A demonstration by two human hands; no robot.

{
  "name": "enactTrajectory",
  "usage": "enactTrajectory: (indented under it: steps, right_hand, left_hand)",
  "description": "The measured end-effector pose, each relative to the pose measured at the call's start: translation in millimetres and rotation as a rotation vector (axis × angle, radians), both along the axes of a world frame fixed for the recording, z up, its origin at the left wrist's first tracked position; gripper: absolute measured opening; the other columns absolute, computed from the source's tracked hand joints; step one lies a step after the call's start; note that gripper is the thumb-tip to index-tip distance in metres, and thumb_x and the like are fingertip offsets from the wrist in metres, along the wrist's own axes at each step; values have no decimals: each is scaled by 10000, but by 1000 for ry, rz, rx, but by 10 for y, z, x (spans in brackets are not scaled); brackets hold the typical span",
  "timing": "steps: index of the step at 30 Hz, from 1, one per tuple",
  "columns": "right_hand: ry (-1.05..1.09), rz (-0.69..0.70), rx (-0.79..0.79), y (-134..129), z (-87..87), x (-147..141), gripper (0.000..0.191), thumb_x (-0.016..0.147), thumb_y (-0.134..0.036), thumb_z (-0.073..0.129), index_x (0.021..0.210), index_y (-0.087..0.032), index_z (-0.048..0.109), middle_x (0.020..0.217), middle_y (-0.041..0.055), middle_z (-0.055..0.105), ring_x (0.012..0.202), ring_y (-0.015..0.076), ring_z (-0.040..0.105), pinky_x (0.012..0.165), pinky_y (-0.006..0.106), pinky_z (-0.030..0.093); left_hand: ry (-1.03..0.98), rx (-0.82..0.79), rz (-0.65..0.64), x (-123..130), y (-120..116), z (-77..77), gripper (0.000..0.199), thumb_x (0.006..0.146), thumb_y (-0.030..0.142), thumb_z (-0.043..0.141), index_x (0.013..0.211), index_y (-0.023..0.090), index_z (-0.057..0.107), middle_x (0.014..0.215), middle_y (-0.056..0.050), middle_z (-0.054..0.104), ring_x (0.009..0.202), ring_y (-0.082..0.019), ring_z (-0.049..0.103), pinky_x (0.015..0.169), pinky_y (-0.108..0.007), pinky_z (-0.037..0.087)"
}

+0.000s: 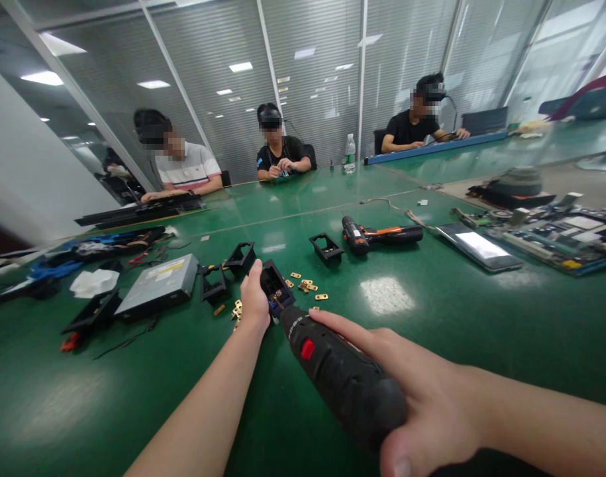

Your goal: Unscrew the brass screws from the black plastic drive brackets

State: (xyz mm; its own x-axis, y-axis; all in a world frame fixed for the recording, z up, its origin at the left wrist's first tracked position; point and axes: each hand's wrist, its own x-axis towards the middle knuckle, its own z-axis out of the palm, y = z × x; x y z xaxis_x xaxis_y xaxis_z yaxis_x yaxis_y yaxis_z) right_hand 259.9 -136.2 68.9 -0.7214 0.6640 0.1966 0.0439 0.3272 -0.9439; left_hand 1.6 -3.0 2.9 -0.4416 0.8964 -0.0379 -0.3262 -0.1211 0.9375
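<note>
The right hand (426, 381) fills the lower right of the frame, wrapped closely around a power screwdriver (335, 374), with one finger stretched forward along its body and the thumb near its rear end. The tool is dark, thick and rounded at the back, with a bright red switch on its side and pale markings near its nose. It slants from the bottom centre up towards the middle of the frame, where its thin bit reaches into a black housing (273, 279).

The left hand (256, 301), just left of centre, is clamped on that housing, thumb side along its left wall; the other fingers are mostly hidden. The housing is a small, deep, box-like part, tilted with its open side towards the camera, and something brass-coloured shows inside near the bit. Whether the bit touches it cannot be told.

Small brass plates (307, 286) lie scattered on both sides of the housing. Three similar black frames stand near: two left of centre, another (328, 253) right of centre. Beside that one lies a second, black-and-orange screwdriver (365, 237). A silver disc drive (158, 285) sits at middle left; a phone (479, 247) and circuit boards (575, 232) lie at middle right on the green table (134, 411). Three people sit along the upper part of the frame.
</note>
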Motion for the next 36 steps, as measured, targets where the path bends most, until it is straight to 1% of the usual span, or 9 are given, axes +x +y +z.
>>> enactTrajectory:
  steps: [4,7,11,16,21,25,28,32,36]
  right_hand:
    - [-36,-14,10,-5,17,18,1431,515,-699,972,1683,-186,325,1336,189,725,1131,424,717,921,452,587]
    - [-31,2,20,0,27,20,1410,543,-693,964,1685,-182,313,1318,181,731,1076,395,734,873,412,594]
    - [-1,51,14,18,19,11,1374,558,-669,973,1677,-204,327,1177,122,763,945,338,749,810,369,589]
    - [2,42,-9,28,-2,16,1391,560,-660,977,1687,-204,301,1274,144,733,1106,383,719,937,421,571]
    - [-20,74,-13,45,-10,16,1444,527,-658,991,1694,-204,272,1195,121,752,997,347,738,900,402,581]
    - [-24,56,-17,41,9,11,1429,537,-709,964,1688,-196,292,1248,136,734,1066,362,716,961,429,566]
    - [-10,52,-30,34,24,11,1394,558,-720,952,1682,-199,312,1179,124,754,1018,348,719,983,457,557]
    - [-30,58,-21,34,29,11,1449,517,-719,968,1692,-216,284,1095,104,764,920,324,726,898,433,581]
    - [-42,37,-27,23,40,4,1418,511,-682,988,1681,-240,317,1147,109,755,981,348,727,870,412,586]
  left_hand:
    - [2,-4,-7,6,-6,11,485,730,651,784,844,195,666,721,-34,714,712,-274,749,661,-389,605]
    - [-2,-1,-7,9,-3,8,475,731,643,786,836,196,664,719,-28,714,689,-261,741,654,-379,600]
    - [7,8,4,3,5,-10,461,741,630,787,836,194,670,740,-31,724,700,-253,734,690,-386,597]
    - [10,19,12,0,3,-13,453,749,620,790,837,190,678,757,-37,736,723,-252,737,719,-384,598]
    - [15,-2,-13,13,-8,10,481,743,651,766,831,188,671,726,-49,730,700,-270,742,680,-390,599]
    - [42,3,-22,16,-10,13,504,749,664,749,863,179,675,713,-57,729,680,-274,743,601,-358,571]
    - [37,5,-31,18,-10,13,513,753,669,744,878,176,677,706,-58,733,673,-274,746,559,-338,556]
    - [33,6,-37,27,-12,20,511,758,674,740,873,181,671,690,-53,729,659,-276,743,557,-343,555]
    - [37,8,-32,31,-13,22,502,757,668,743,856,183,660,696,-56,724,639,-269,731,568,-354,556]
